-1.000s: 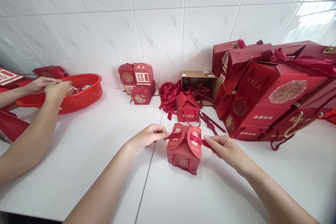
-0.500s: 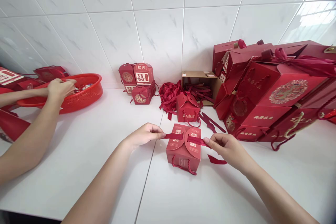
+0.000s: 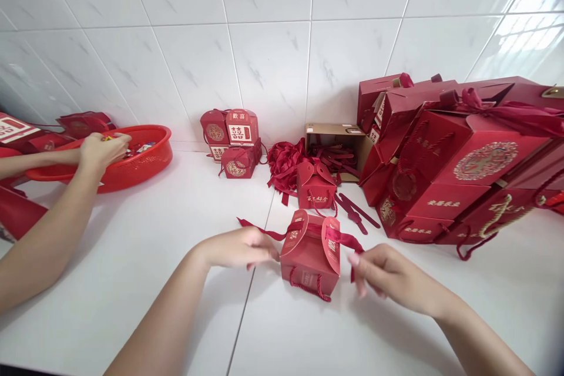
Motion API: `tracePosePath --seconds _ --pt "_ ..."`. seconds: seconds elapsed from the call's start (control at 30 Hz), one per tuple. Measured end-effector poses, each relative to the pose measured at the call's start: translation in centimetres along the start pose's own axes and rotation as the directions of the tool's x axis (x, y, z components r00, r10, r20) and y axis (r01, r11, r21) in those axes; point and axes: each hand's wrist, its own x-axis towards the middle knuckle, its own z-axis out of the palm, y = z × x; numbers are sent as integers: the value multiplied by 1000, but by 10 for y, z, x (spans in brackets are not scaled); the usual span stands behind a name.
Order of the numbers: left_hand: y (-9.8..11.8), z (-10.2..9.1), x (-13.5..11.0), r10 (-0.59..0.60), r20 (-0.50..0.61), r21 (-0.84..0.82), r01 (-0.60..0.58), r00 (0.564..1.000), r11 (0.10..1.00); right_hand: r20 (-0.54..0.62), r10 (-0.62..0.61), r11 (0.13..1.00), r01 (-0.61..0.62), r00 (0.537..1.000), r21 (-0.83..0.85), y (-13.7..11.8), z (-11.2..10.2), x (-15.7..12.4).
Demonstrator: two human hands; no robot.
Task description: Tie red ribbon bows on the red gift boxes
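Note:
A small red gift box (image 3: 308,252) stands on the white tabletop, its two rounded top flaps lifted and a gap between them. A dark red ribbon (image 3: 346,238) runs through the flaps, with one loose end at each side. My left hand (image 3: 244,247) is open at the box's left side, fingers bent and slightly blurred; the left ribbon end lies free above it. To the right, my right hand (image 3: 388,273) is open, thumb and fingers apart and smeared by motion. The right ribbon end hangs beside its thumb. Twisted cord handles (image 3: 308,288) hang at the box's front.
Behind stand another red box (image 3: 316,188), a heap of ribbon (image 3: 284,161) and a cardboard carton (image 3: 361,144). Large red boxes (image 3: 458,188) are stacked at right, small boxes (image 3: 238,141) by the wall. At left, another person's hands (image 3: 99,150) reach into a red basket (image 3: 141,170).
Both hands have let go of the ribbon ends and moved down beside the box. The flaps have risen and spread from the nearly closed top.

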Motion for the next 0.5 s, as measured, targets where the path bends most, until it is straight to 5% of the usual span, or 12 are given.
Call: tracePosePath --seconds 0.03,0.1,0.2,0.33,0.5 --pt "-1 5 2 4 62 -26 -2 998 1000 100 8 1000 -9 995 8 0 2 -1" --pt "-5 13 9 35 -35 -126 -39 999 991 133 29 999 -32 991 16 2 4 0" --pt "-10 19 24 28 -325 -333 -142 945 932 -71 49 999 -47 996 27 10 4 7" --pt "-9 12 34 -104 -449 -733 -299 888 611 -382 -18 979 95 924 182 17 -1 18" --pt "3 4 25 -83 -471 -790 -378 878 483 -582 70 678 390 810 623 14 -5 24"
